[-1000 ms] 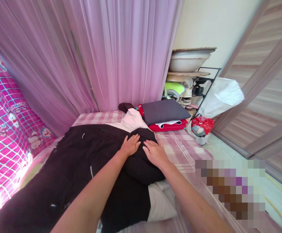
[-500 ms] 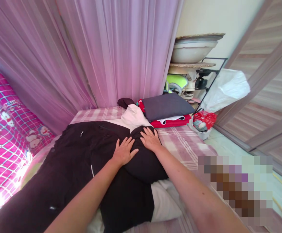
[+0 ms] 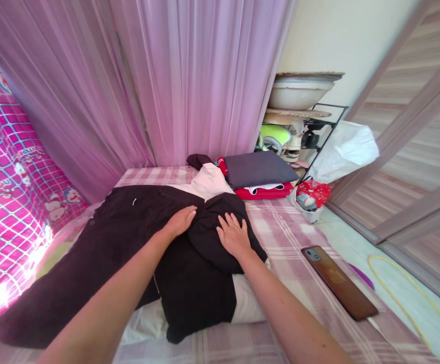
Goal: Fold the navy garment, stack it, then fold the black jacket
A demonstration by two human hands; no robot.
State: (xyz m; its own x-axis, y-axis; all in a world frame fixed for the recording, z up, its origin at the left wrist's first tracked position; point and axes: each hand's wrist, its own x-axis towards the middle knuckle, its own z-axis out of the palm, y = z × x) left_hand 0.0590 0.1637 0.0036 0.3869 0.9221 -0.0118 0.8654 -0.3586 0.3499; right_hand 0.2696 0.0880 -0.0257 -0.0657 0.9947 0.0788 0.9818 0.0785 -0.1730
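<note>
A black garment (image 3: 121, 242) with a zip and a small white mark lies spread on the bed, one long black part reaching toward the lower left. Its right part is folded into a rounded black bundle (image 3: 220, 273) over white cloth (image 3: 248, 298). My right hand (image 3: 235, 235) rests flat on this bundle, fingers spread. At the bundle's left edge my left hand (image 3: 181, 221) touches the black fabric, its fingers stretched out close together and the thumb hidden.
Folded clothes, grey (image 3: 260, 169) over red (image 3: 265, 192), are stacked at the bed's far edge. A phone (image 3: 339, 283) with a cable lies on the plaid sheet (image 3: 280, 222) at right. Beyond stand a rack with basins (image 3: 299, 93) and a white bag (image 3: 351, 149). A purple curtain (image 3: 205, 76) hangs behind.
My left hand has slid left off the bundle, its fingers now together. My right hand has moved slightly down the bundle. The view has shifted a little, and the phone is now visible.
</note>
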